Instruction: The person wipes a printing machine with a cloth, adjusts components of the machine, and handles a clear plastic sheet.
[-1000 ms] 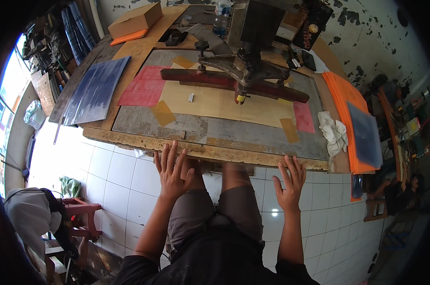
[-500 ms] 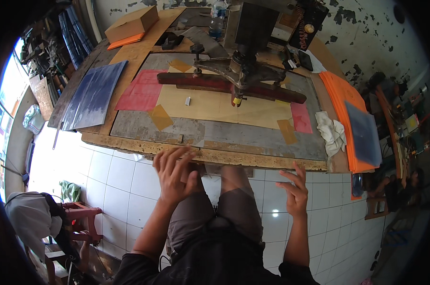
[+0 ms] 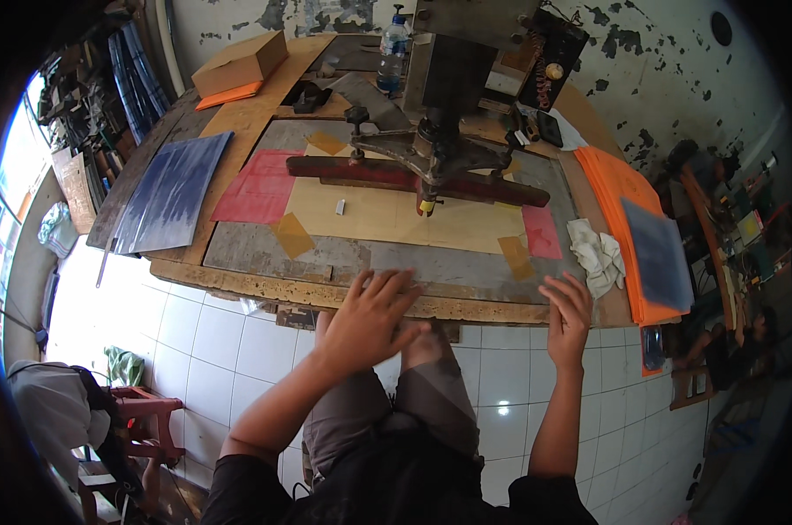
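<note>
Over the front edge of the worktable (image 3: 265, 278), my left hand (image 3: 368, 317) is held with fingers spread, holding nothing. My right hand (image 3: 568, 317) is raised at the edge farther right, fingers loosely stretched and apart, with nothing in it. Beyond them, a beige sheet (image 3: 369, 226) lies on a grey board (image 3: 396, 261), with brown tape (image 3: 293, 236) at its corners and a pink sheet (image 3: 254, 188) at its left end. A small white piece (image 3: 341, 207) rests on the beige sheet. Above it stands a black press (image 3: 435, 149) with a dark red bar (image 3: 352, 171).
A stack of orange sheets (image 3: 607, 197) under a clear plastic sheet (image 3: 656, 254) lies at the right, beside a crumpled white cloth (image 3: 597, 258). At left are bluish plastic sheets (image 3: 173, 192). A cardboard box (image 3: 238, 66) and a bottle (image 3: 392, 57) stand at the back.
My left hand has moved right and turned more palm down. My right hand has shifted slightly right. The view has tilted, so the table appears a little lower.
</note>
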Available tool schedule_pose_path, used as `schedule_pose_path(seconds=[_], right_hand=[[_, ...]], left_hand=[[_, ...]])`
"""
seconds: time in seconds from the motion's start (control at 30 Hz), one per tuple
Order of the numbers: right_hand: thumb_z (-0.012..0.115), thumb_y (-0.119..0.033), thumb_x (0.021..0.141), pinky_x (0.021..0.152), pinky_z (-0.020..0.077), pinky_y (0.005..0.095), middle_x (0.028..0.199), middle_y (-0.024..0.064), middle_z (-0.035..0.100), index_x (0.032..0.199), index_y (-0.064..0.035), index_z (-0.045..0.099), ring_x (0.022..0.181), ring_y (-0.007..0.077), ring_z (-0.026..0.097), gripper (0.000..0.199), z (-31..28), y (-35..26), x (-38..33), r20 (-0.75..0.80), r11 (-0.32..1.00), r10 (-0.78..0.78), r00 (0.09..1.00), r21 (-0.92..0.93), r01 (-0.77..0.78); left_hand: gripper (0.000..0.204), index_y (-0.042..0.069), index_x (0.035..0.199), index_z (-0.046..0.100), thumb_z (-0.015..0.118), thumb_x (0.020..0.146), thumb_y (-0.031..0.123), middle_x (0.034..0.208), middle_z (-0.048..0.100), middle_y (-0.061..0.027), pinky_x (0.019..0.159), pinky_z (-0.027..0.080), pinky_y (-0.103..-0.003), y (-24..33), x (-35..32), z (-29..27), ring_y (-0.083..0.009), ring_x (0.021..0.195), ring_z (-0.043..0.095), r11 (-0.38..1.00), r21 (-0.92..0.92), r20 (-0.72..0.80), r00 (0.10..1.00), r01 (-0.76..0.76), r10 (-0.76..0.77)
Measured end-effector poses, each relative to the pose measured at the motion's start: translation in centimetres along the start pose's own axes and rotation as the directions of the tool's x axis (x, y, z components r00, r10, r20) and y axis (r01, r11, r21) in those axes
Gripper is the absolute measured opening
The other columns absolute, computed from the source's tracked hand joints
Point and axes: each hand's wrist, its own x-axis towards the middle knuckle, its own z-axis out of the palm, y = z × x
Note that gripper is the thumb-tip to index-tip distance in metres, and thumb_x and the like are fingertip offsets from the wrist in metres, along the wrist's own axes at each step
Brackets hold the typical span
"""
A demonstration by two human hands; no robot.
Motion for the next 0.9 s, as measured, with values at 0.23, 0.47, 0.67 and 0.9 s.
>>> schedule_pose_path(seconds=[0.23, 0.47, 0.67, 0.9], right_hand=[[0.069, 0.0, 0.101, 0.12, 0.0427, 0.0481, 0.139, 0.0043, 0.073, 0.126, -0.0134, 0.083, 0.141, 0.0309, 0.061, 0.032, 0.9, 0.2, 1.4, 0.105, 0.99, 0.138, 0.985, -0.048, -0.134], [0.059, -0.004, 0.108, 0.129, 0.0335, 0.0492, 0.155, 0.0011, 0.068, 0.136, -0.0127, 0.08, 0.149, 0.0329, 0.054, 0.036, 2.9, 1.3, 5.8, 0.275, 0.999, -0.001, 0.961, -0.051, 0.016], [0.055, -0.015, 0.108, 0.137, 0.02, 0.056, 0.165, -0.0008, 0.06, 0.153, -0.0189, 0.069, 0.16, 0.034, 0.04, 0.047, 4.4, 1.8, 8.3, 0.419, 1.0, 0.01, 0.908, 0.003, -0.012], [0.055, -0.016, 0.107, 0.133, 0.0278, 0.0549, 0.161, 0.0071, 0.062, 0.148, -0.0127, 0.069, 0.155, 0.0361, 0.046, 0.044, 7.4, 2.6, 10.2, 0.292, 0.996, -0.089, 0.952, 0.031, 0.084]], left_hand=[[0.05, 0.009, 0.133, 0.073, 0.076, 0.1, 0.047, 0.133, 0.067, -0.014, 0.116, 0.042, -0.055, 1.8, -1.4, -2.0, -0.0333, 0.126, 0.063, 0.993, 0.031, 0.079, 0.99, 0.115, -0.117], [0.048, 0.012, 0.137, 0.074, 0.072, 0.103, 0.046, 0.152, 0.065, -0.0121, 0.13, 0.031, -0.059, -5.8, 1.4, -2.7, -0.0326, 0.146, 0.056, 0.999, 0.04, 0.038, 0.999, 0.02, -0.021], [0.049, 0.012, 0.137, 0.074, 0.068, 0.104, 0.048, 0.154, 0.066, -0.0096, 0.135, 0.022, -0.062, -9.8, 2.4, -4.6, -0.0321, 0.152, 0.052, 0.993, 0.109, 0.137, 0.99, -0.053, 0.038], [0.052, 0.01, 0.131, 0.076, 0.059, 0.105, 0.05, 0.147, 0.07, -0.0115, 0.134, 0.023, -0.062, -14.2, 3.5, -4.8, -0.0356, 0.148, 0.055, 0.997, -0.026, 0.072, 0.995, -0.068, 0.07]])
